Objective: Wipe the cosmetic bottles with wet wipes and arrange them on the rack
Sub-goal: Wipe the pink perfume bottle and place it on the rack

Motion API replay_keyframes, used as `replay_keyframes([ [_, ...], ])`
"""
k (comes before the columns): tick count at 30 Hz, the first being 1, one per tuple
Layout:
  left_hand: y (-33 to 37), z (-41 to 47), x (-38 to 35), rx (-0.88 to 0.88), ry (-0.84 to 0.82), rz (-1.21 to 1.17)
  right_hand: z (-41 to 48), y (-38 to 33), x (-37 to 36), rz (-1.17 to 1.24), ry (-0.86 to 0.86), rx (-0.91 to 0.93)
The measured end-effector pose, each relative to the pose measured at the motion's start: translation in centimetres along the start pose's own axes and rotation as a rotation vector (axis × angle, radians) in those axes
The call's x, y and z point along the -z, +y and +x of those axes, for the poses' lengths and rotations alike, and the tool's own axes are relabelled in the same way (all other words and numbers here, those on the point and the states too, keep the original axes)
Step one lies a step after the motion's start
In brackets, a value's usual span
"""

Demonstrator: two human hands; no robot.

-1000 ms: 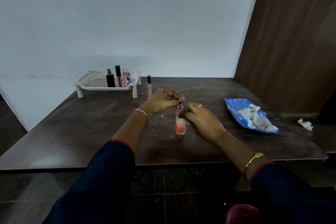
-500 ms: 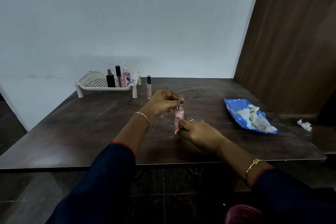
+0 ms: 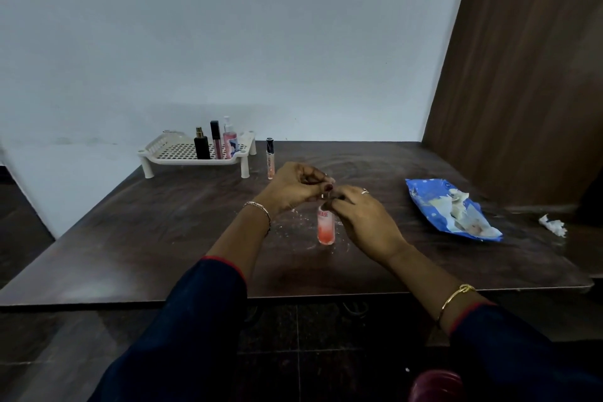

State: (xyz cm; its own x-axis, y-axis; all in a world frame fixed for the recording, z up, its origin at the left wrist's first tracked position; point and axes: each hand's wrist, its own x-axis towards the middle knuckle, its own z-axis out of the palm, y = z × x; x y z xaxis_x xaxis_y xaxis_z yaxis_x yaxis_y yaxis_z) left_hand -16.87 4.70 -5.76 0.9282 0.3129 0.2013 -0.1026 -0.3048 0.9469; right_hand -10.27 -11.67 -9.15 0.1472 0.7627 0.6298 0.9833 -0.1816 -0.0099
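A small pink bottle (image 3: 326, 227) stands upright on the dark table (image 3: 163, 232) near its middle. My left hand (image 3: 292, 189) pinches the bottle's top from the left. My right hand (image 3: 365, 219) grips the bottle's neck from the right; any wipe in it is hidden by the fingers. At the back left a white rack (image 3: 173, 153) holds a black bottle (image 3: 202, 146), a dark-capped tube (image 3: 215, 140) and a pink pump bottle (image 3: 229, 139). A slim lip-gloss tube (image 3: 270, 162) stands on the table just right of the rack.
A blue wet-wipe pack (image 3: 437, 206) with crumpled wipes lies to the right. A used wipe (image 3: 553, 225) lies further right by the wooden panel (image 3: 522, 75). White specks dot the table around the pink bottle. The wall is close behind the table.
My right hand slid down the bottle's side half a second ago and has come back up to its neck. My left hand has stayed on the top.
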Motion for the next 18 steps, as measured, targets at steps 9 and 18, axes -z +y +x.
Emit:
replay_keyframes([
  [9,-0.5,-0.1,0.4,-0.031,0.017,0.035,-0.3,0.0,-0.9,0.222,0.163,-0.164],
  [18,-0.8,-0.4,1.0,-0.035,0.001,0.006,-0.3,-0.2,-2.1,0.323,0.270,-0.284],
])
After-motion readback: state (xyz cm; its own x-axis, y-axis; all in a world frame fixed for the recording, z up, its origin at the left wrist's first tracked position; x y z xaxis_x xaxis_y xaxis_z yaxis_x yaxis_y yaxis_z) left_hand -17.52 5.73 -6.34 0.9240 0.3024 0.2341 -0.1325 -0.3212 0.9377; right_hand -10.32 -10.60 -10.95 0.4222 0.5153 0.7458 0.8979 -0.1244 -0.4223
